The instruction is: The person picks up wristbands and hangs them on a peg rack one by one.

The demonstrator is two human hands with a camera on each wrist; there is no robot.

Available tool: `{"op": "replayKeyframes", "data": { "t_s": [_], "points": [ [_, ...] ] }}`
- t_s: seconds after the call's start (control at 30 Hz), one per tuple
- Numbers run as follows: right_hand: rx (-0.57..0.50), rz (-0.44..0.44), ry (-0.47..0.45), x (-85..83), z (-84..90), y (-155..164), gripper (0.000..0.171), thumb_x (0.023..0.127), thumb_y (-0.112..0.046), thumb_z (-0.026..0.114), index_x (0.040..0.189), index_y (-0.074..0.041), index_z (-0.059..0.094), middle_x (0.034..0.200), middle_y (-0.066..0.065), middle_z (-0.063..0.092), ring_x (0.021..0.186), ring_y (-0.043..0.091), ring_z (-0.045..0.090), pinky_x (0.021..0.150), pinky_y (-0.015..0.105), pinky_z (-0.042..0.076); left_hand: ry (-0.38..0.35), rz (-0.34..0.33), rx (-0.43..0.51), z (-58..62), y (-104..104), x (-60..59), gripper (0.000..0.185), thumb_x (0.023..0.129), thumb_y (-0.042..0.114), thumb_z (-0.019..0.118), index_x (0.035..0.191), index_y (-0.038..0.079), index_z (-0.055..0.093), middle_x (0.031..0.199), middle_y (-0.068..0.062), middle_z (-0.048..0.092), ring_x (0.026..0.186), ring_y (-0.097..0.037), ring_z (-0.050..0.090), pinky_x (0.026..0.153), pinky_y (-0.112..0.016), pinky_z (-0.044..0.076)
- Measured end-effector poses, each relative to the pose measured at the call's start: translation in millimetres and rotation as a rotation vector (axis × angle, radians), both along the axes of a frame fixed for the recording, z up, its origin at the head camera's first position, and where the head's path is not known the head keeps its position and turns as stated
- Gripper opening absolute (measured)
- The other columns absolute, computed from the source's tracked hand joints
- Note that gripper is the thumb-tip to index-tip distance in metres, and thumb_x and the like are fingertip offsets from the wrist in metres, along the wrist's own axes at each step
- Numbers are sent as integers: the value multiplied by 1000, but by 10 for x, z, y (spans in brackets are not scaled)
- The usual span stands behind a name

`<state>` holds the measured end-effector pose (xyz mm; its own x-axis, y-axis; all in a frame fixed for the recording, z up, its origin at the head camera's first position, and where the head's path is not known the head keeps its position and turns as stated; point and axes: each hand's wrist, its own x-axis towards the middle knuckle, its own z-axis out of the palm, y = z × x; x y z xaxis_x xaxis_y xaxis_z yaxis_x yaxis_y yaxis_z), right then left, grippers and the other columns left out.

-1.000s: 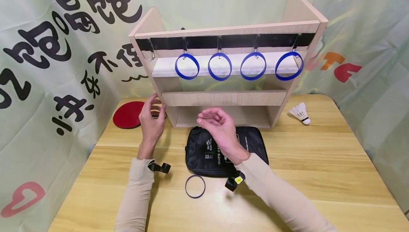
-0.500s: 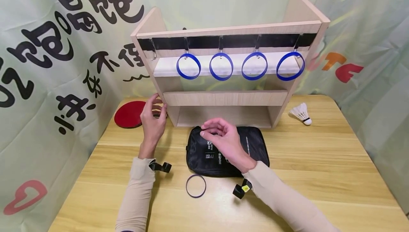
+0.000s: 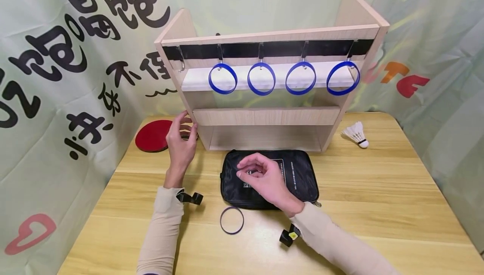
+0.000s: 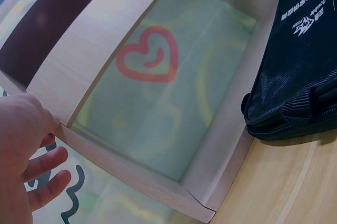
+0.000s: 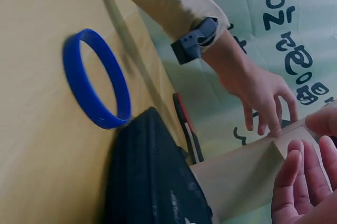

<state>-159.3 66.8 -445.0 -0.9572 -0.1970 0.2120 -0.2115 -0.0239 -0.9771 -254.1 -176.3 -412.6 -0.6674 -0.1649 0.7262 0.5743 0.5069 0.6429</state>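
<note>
One black bag (image 3: 269, 178) lies flat on the table (image 3: 378, 207) just in front of the wooden rack (image 3: 264, 115), and the right hand (image 3: 264, 178) hovers over the bag's middle with fingers loosely curled and thumb near forefinger, gripping nothing that can be made out. The left hand (image 3: 180, 142), fingers fairly straight, touches the rack's left front edge. Four blue rings (image 3: 222, 78) hang from hooks along the rack's top rail, a fifth ring (image 3: 232, 220) lies flat on the table just in front of the bag, one red paddle (image 3: 153, 135) lies left of the rack behind the left hand, and one white shuttlecock (image 3: 355, 134) lies right of the rack.
</note>
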Motion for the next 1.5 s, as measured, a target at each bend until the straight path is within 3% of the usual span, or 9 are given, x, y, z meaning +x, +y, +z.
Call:
{"op": "replayKeyframes", "data": {
  "t_s": [0.27,0.5,0.77,0.9,1.13,1.33,1.5],
  "points": [
    [102,100,-43,141,-67,6,17,88,-7,79,103,-12,71,106,13,74,92,16,73,73,22,60,1,1,-4,-4,9,-5,40,89,-9,69,128,-4,62,104,-27,69,80,-39,68,72,-4,50],
    [170,182,-100,235,-124,23,16,90,-11,77,104,-13,71,107,15,74,93,15,71,73,21,59,-17,-1,-7,-246,-151,-198,41,93,6,73,132,10,64,107,-16,73,82,-30,70,72,-5,51],
    [233,278,-22,313,-240,12,14,90,-10,76,103,-10,71,102,10,75,89,13,71,73,23,60,-33,19,-15,-217,-126,-181,41,92,1,72,132,4,63,108,-21,71,83,-34,70,73,-3,49],
    [336,329,37,352,-278,-19,12,90,-6,75,100,-10,72,97,4,76,84,9,69,70,24,60,-26,20,-16,-127,-68,-107,40,91,-6,70,130,-3,62,107,-26,70,83,-38,69,73,-3,48],
    [437,343,38,405,-264,-33,11,89,-7,76,98,-13,72,92,-4,74,82,6,67,69,22,59,-13,16,-23,9,-2,11,41,90,-8,69,130,-5,61,106,-29,69,81,-41,67,73,-5,50],
    [475,342,61,433,-287,-14,12,88,-8,77,96,-17,72,88,-9,71,79,2,65,69,20,58,-12,17,-21,-91,-49,-70,41,90,-8,69,130,-4,62,106,-27,70,82,-39,68,74,-3,48],
    [485,352,93,464,-297,1,13,88,-8,77,92,-18,70,84,-8,70,75,-1,63,67,20,58,-31,22,-20,-210,-122,-164,42,92,0,72,133,3,62,109,-23,71,84,-36,69,74,-2,48]
  ]
}}
